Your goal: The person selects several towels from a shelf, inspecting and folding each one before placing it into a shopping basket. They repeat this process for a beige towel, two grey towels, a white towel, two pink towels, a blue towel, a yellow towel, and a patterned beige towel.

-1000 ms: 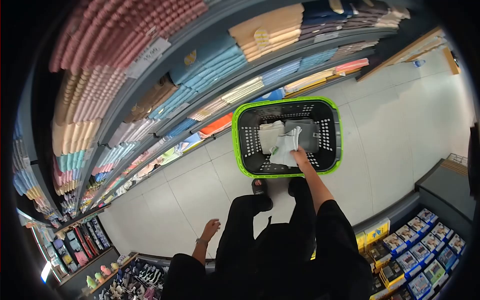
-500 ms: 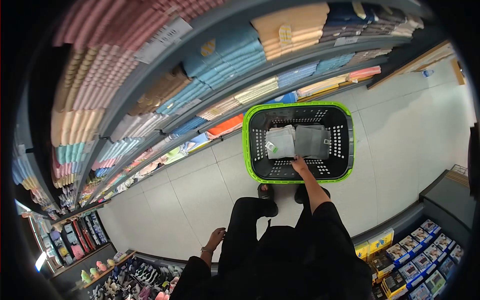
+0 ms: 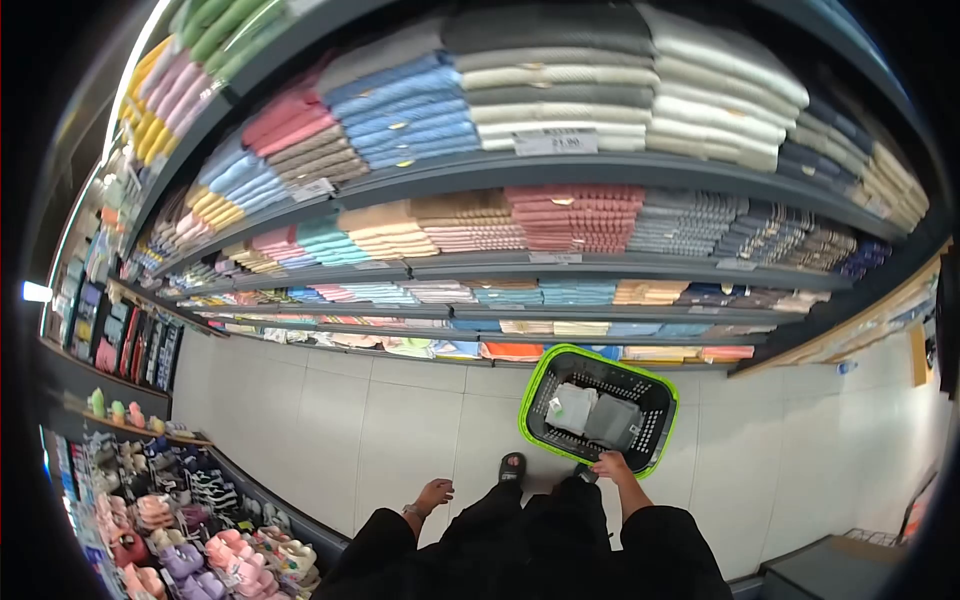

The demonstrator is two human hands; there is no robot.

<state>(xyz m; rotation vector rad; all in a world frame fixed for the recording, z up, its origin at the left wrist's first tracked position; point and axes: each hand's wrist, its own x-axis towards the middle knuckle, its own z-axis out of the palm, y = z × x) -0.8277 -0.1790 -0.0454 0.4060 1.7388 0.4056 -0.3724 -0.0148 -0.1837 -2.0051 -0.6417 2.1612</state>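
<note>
A black shopping basket (image 3: 655, 420) with a bright green rim stands on the tiled floor before the shelves, turned slightly askew. Inside it lie a light grey folded towel pack (image 3: 572, 408) with a small white and green label, and a darker grey one (image 3: 612, 422) beside it. My right hand (image 3: 612, 465) is closed at the basket's near rim, with its grip partly hidden by the fingers. Left of the basket, my left hand (image 3: 433, 494) hangs over the floor with loosely curled fingers and nothing in them. A band circles that wrist.
Shelves with stacks of folded towels (image 3: 575, 215) and price tags run across the front. A rack of shoes (image 3: 200, 530) stands at lower left, with small figures (image 3: 118, 410) on a ledge above it. A dark grey display unit (image 3: 830, 570) is at lower right.
My view has risen towards the upper shelves. The basket now appears lower, smaller and rotated, and my right hand appears at its near rim rather than over its inside. My left hand stays free.
</note>
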